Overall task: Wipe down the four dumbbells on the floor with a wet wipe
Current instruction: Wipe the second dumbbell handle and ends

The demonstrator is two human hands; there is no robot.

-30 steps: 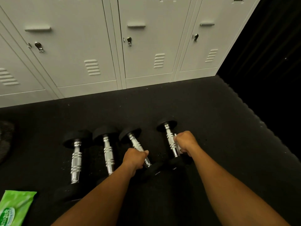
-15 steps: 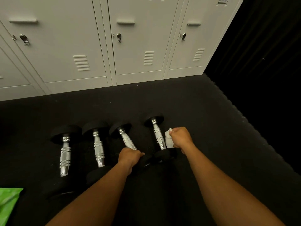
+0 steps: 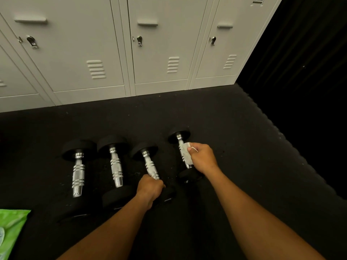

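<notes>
Dumbbells (image 3: 116,166) lie in a row on the floor (image 3: 234,147), the right hand (image 3: 201,158) pinching the wet wipe (image 3: 185,153) around the rightmost handle, the left hand (image 3: 150,189) gripping its neighbour, which may roll if released.

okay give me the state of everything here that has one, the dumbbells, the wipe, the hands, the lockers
Two left dumbbells: lying flat, untouched.
Third dumbbell: gripped by left hand.
Right dumbbell: handle under wipe.
Wipe: pressed on handle by right hand.
Wipe pack: on floor.
Lockers: doors closed.
</notes>
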